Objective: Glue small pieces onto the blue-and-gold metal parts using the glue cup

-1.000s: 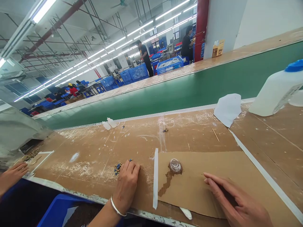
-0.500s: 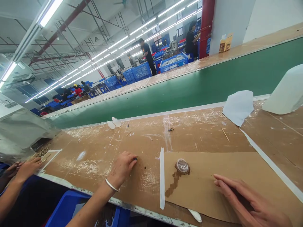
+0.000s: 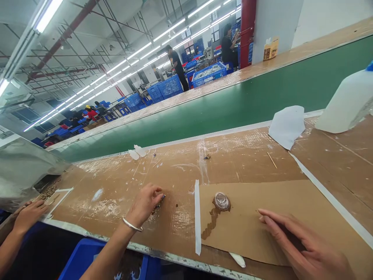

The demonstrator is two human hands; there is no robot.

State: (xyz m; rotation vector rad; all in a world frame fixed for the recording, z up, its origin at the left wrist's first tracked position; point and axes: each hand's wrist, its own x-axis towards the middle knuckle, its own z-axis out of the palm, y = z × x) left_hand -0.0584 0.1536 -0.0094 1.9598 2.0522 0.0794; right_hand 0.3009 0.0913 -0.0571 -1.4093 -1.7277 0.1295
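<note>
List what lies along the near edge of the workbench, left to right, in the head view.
A co-worker's hand → left hand → white tape strip → small clear cup → right hand.

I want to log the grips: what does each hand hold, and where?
The left hand pinches a small blue part at one end; the right hand lies flat on the cardboard, holding nothing.

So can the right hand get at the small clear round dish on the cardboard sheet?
Probably yes. The right hand lies flat on the brown cardboard sheet, and the small clear round dish sits just to its left with only bare cardboard between them.
</note>
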